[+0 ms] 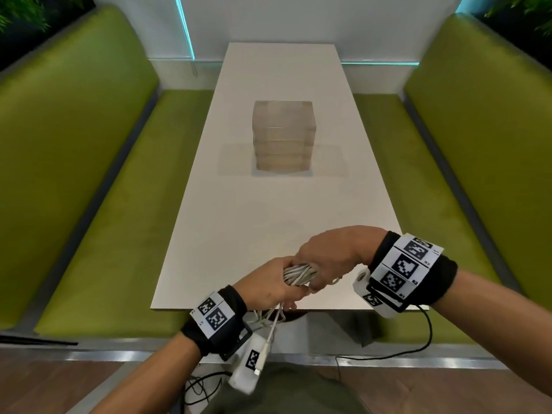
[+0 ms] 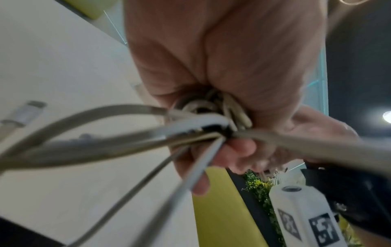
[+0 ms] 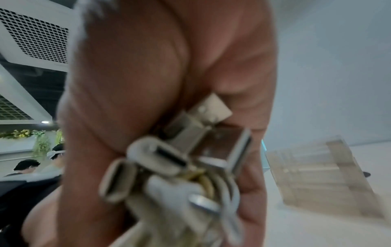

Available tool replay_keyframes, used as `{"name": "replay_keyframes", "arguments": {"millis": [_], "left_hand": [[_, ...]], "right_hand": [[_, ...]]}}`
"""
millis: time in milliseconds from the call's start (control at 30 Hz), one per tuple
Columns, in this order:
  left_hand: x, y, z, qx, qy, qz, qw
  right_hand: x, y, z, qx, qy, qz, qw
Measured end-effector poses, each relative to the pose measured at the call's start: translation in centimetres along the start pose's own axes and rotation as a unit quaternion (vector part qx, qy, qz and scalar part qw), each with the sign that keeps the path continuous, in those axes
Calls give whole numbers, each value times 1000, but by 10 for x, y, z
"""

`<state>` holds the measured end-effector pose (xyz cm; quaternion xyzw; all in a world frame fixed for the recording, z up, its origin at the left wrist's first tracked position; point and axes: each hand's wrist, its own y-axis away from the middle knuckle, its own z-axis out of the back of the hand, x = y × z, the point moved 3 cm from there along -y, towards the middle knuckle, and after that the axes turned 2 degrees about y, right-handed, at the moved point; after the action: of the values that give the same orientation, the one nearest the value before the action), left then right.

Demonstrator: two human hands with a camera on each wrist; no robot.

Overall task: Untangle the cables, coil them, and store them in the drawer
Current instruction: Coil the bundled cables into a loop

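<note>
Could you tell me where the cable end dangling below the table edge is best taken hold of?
Probably by its white connector, pinched from the side: it is rigid and hangs free under the left hand, clear of the cable bundle both hands hold.

White cables [image 1: 299,274] with silver-tipped plugs [image 3: 220,148] contrast with a pale, off-white table [image 1: 277,210], flanked by lime-green bench seats [image 1: 98,162]. Black wristbands [image 1: 222,321] carry white panels printed with black square-code patterns. A clear, faintly tan drawer unit [image 1: 283,137] stands mid-table, beneath turquoise light strips [image 1: 185,28] on a white wall.
</note>
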<state>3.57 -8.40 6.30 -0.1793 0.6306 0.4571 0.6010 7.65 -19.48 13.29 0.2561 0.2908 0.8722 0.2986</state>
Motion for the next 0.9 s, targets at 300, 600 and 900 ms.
{"name": "replay_keyframes", "arguments": {"millis": [300, 600, 900], "left_hand": [[12, -2, 9, -52, 52, -24, 997], [22, -3, 12, -101, 124, -69, 985], [16, -2, 13, -105, 182, -117, 971]], "right_hand": [[-5, -6, 1, -43, 122, -38, 991], [-18, 10, 24, -115, 75, -49, 989], [-31, 31, 54, -168, -44, -64, 983]]}}
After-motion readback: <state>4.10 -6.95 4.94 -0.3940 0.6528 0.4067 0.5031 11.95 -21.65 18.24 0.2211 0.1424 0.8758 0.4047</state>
